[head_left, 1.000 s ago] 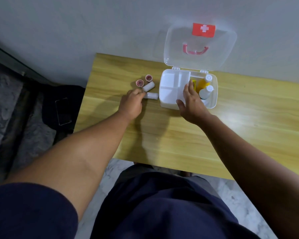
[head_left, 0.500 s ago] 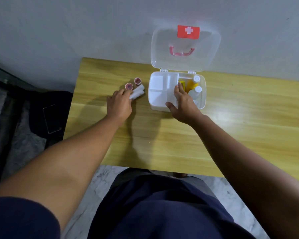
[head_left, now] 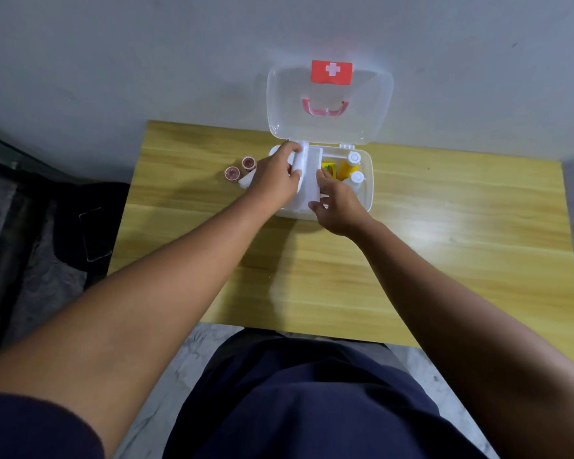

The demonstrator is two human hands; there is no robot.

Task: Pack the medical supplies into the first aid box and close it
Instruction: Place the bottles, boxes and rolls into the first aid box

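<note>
The white first aid box (head_left: 368, 187) stands open on the wooden table (head_left: 411, 260), its clear lid (head_left: 371, 104) upright against the wall. My left hand (head_left: 275, 180) holds a white bandage roll (head_left: 298, 160) over the box's left compartments. My right hand (head_left: 337, 207) rests on the box's front rim and inner tray, fingers spread. Inside the right half sit a yellow packet (head_left: 329, 167) and two white-capped bottles (head_left: 354, 167). Left of the box lie two small pink-ended rolls (head_left: 240, 168) and another white roll (head_left: 246, 181), partly hidden by my hand.
The table's back edge meets a grey wall (head_left: 146, 61). A dark bag with a phone (head_left: 92, 233) lies on the floor to the left. Bare wood stretches right of the box and toward me.
My left hand lifted one white roll from the table and carried it right, over the box. The right hand stayed on the box. The camera view shifted slightly.
</note>
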